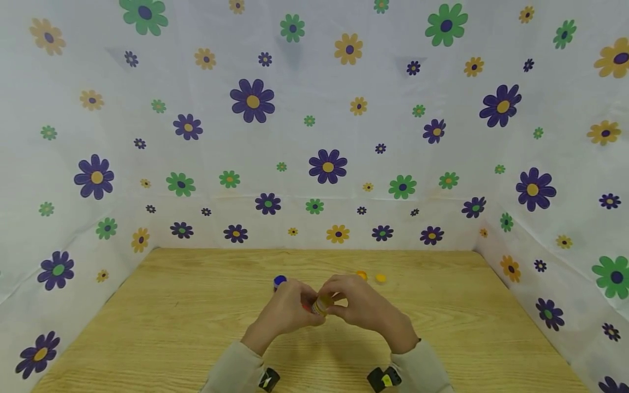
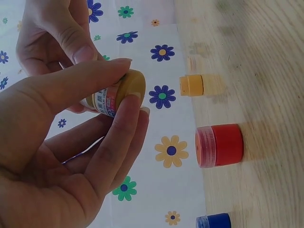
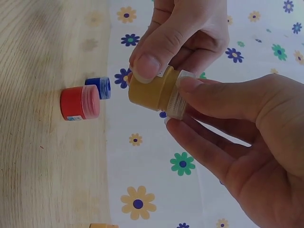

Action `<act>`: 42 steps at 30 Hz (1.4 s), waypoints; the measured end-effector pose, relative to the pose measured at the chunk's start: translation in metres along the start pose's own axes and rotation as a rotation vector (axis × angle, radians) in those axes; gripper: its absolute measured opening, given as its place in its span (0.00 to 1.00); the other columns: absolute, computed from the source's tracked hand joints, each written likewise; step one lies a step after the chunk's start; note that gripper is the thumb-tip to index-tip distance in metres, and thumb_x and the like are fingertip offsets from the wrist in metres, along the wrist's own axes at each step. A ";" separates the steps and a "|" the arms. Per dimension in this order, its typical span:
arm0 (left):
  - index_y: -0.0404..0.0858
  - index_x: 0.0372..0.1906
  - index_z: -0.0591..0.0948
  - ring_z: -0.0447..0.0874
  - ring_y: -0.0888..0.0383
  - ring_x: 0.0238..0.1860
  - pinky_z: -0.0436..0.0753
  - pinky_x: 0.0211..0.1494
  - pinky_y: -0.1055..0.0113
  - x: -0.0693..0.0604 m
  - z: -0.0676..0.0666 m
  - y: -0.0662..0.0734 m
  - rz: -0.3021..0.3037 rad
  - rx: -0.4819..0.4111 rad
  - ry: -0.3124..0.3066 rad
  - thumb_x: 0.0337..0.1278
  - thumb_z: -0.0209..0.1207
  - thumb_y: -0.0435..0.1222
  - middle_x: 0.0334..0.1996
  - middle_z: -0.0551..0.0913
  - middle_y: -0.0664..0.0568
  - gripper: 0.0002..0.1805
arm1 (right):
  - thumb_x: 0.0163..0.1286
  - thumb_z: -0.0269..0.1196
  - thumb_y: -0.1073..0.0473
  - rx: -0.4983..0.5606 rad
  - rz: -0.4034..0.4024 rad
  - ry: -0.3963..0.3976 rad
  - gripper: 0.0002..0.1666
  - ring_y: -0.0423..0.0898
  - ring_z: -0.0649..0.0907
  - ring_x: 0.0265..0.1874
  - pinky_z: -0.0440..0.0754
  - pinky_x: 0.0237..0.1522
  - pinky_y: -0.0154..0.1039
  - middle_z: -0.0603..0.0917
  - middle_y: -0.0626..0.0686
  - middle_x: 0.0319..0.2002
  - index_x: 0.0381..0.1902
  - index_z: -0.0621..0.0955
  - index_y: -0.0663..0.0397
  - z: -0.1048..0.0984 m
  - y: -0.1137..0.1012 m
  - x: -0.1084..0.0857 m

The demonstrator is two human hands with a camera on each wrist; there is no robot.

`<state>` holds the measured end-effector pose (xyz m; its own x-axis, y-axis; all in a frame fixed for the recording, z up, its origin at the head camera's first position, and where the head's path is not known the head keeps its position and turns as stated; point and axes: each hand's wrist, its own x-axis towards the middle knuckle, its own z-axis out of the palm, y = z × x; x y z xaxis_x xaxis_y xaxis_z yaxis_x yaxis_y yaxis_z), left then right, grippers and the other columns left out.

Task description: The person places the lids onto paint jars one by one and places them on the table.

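Note:
A small mustard-yellow paint jar (image 3: 149, 92) with a clear ridged lid (image 3: 175, 102) is between both hands above the table. My left hand (image 1: 290, 305) grips the jar's body, thumb on one side and fingers on the other. From the other end, my right hand (image 1: 361, 305) pinches the lid between thumb and fingers. A printed label (image 2: 105, 100) shows on the jar's side in the left wrist view. Beyond the hands stand a red paint jar (image 2: 228, 144) and a blue paint jar (image 1: 280, 280). The left hand mostly covers the red one in the head view.
To the right behind the hands are two small orange-yellow items, one (image 1: 361, 275) partly behind the right hand and another (image 1: 380, 278) beside it. The wooden table (image 1: 172, 327) is bordered by a white flowered cloth (image 1: 206, 153) at the back and sides.

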<state>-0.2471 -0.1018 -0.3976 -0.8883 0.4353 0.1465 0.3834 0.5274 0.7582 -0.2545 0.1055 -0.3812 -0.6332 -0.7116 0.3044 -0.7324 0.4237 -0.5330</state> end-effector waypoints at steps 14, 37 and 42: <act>0.35 0.31 0.91 0.81 0.63 0.23 0.80 0.27 0.71 0.000 0.004 0.000 0.018 0.025 -0.018 0.42 0.76 0.28 0.23 0.89 0.53 0.07 | 0.69 0.70 0.62 -0.037 0.096 -0.026 0.05 0.37 0.84 0.34 0.84 0.39 0.29 0.89 0.50 0.36 0.40 0.88 0.57 0.001 -0.003 0.001; 0.33 0.36 0.91 0.85 0.63 0.27 0.84 0.30 0.71 0.000 0.002 -0.005 0.017 -0.006 -0.019 0.45 0.77 0.30 0.30 0.91 0.48 0.11 | 0.70 0.67 0.69 0.073 0.041 -0.043 0.13 0.49 0.86 0.49 0.87 0.51 0.34 0.87 0.54 0.48 0.51 0.87 0.58 0.003 0.003 -0.002; 0.35 0.35 0.91 0.86 0.63 0.26 0.84 0.30 0.71 -0.001 0.002 -0.003 0.037 0.019 -0.012 0.45 0.76 0.31 0.29 0.92 0.48 0.09 | 0.68 0.67 0.71 0.044 0.013 -0.041 0.13 0.48 0.87 0.49 0.88 0.51 0.37 0.87 0.54 0.48 0.50 0.87 0.58 0.002 0.003 -0.001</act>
<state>-0.2470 -0.1026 -0.4017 -0.8705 0.4632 0.1662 0.4206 0.5249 0.7400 -0.2551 0.1061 -0.3850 -0.6313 -0.7287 0.2653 -0.7120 0.4089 -0.5709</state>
